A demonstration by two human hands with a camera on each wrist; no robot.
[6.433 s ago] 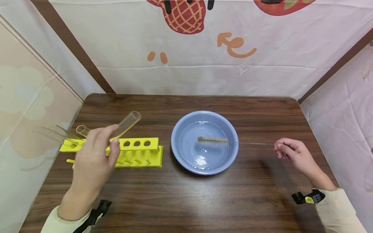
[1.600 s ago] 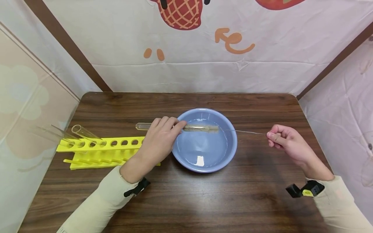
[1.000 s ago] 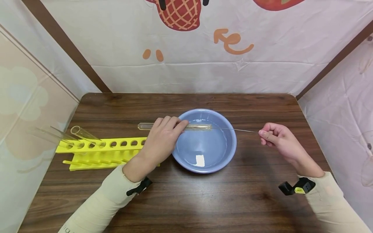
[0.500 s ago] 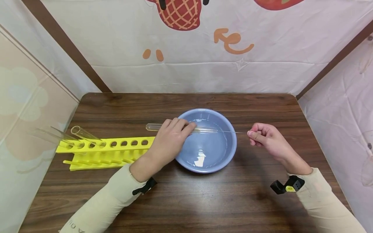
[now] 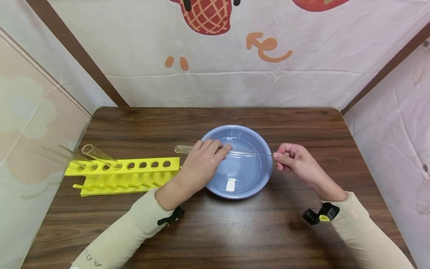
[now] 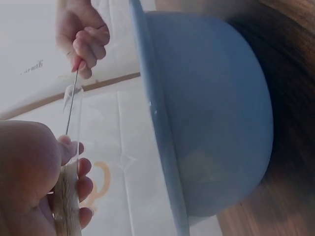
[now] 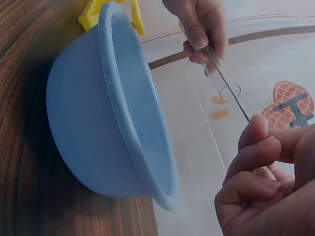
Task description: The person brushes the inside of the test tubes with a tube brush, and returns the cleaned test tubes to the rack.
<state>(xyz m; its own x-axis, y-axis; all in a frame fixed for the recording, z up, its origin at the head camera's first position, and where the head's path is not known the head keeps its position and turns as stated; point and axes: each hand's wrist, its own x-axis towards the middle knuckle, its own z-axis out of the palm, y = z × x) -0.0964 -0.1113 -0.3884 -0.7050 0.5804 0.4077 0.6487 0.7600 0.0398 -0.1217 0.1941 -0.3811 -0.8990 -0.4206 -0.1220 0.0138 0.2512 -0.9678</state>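
Observation:
Held level over the blue basin (image 5: pixel 235 196), a clear glass test tube (image 5: pixel 242 153) has its closed end to the left and its mouth to the right. My left hand (image 5: pixel 203 164) grips the tube around its middle. Inside is a test tube brush; its bristles (image 6: pixel 67 201) fill the closed-end part, below the left thumb in the left wrist view. The brush's twisted wire (image 7: pixel 227 81) runs out through the mouth. My right hand (image 5: pixel 295 160) pinches the wire's outer end between thumb and forefinger, right by the basin's right rim.
A yellow test tube rack (image 5: pixel 125 164) stands left of the basin, its right end behind my left arm. Glass tubes (image 5: pixel 97 154) lean in its left holes. Water lies in the basin. A printed cloth (image 5: pixel 141 86) hangs behind the wooden table (image 5: pixel 242 239).
Earlier my left hand held the tube over the rack, the brush outside it. Since then the brush has gone into the tube, bristles now at the closed end; my right hand has moved left.

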